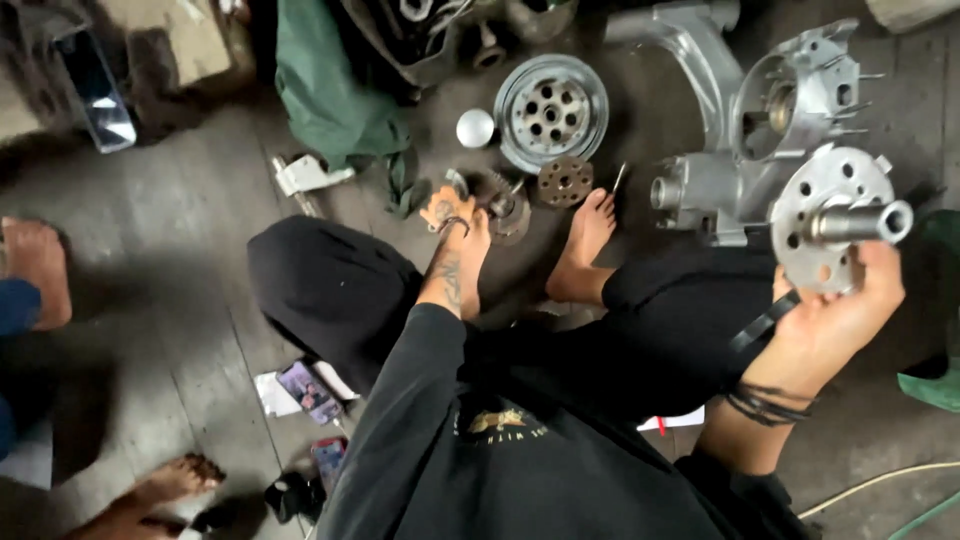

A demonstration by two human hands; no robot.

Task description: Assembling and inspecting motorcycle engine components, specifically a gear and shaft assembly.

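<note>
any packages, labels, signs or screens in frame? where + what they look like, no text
Small printed packet: floor by the person's left knee, flat rectangle, purple and pink, on white paper.
Second packet: floor just below it, flat, reddish-blue, partly hidden by the sleeve.
White paper with a red mark: floor under the right forearm, edge only.
Print on the black shirt: chest, yellowish.
No signs or screens.

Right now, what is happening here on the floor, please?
A person sits on a dark wooden floor among metal engine parts. The right hand holds up a round metal hub with a shaft. The left hand reaches down to small metal parts, among them a gear-like piece, near the bare feet. A round drum-like wheel part, a silver dome cap and a large grey casing lie in front. Another person's bare feet show at the left.
</note>
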